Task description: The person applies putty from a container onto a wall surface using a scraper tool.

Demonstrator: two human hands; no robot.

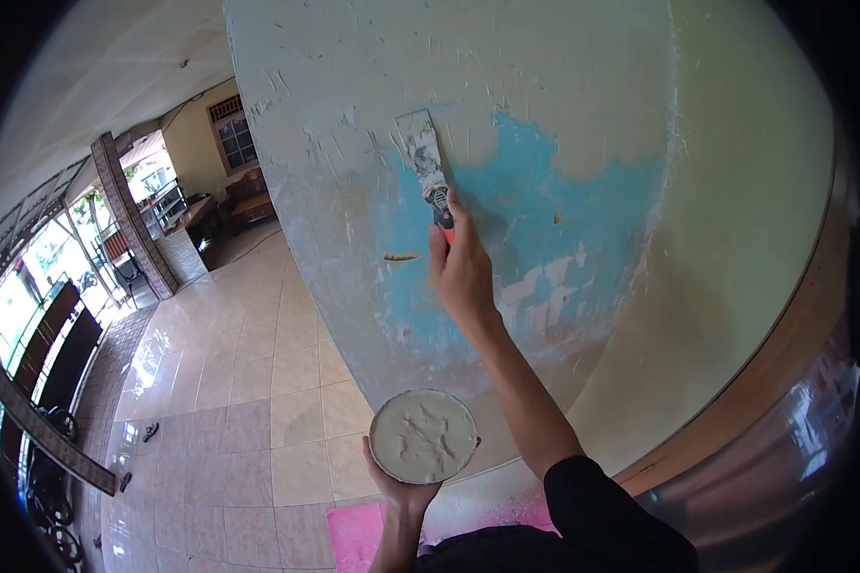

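My right hand (463, 263) is closed around the red and black handle of a putty knife (424, 153). The knife's flat blade, smeared with pale filler, lies against the wall (583, 76) near the upper edge of a bare blue patch (516, 191). Low in front of me, my left hand (401, 487) grips a round tub of putty (423, 436) from beneath and the side. Grey-beige putty with a rough, stirred surface fills the tub. Grey-green coating surrounds the blue patch, with ridges and scrape marks in it. A small hole (401, 258) shows left of my wrist.
A tiled floor (239, 382) stretches away to the left, past a pillar (134, 215) and wooden furniture (248, 201). Pink material (355, 537) lies below the tub. Brown wooden trim (736, 382) borders the wall at right.
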